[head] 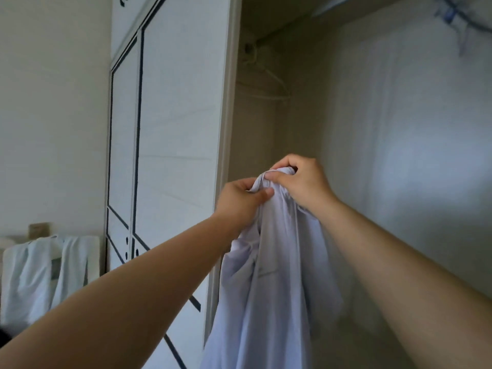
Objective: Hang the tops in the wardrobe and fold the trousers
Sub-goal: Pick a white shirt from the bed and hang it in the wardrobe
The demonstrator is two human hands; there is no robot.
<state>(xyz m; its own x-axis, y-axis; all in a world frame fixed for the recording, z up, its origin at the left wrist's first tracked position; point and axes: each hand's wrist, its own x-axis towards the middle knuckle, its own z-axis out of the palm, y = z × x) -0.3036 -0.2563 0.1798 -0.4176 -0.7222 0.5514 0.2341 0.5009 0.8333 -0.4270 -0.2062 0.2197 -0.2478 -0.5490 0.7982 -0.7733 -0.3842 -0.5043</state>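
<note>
I hold the pale lilac top (269, 288) up at the centre of the frame, in front of the open wardrobe (282, 134). My left hand (241, 199) pinches the bunched upper edge of the cloth between thumb and curled fingers. My right hand (300, 179) grips the same edge just beside it, from the right, with its fingers wrapped over the top of the fabric. The rest of the top hangs down between my forearms to the bottom edge of the frame (whether a hanger sits inside it I cannot tell). Above my hands, high in the wardrobe, white hangers (266, 83) dangle. The white wardrobe door (170, 129) with dark lines fills the left centre. At the lower left, pale cloths (40, 267) drape over a white rack.
</note>
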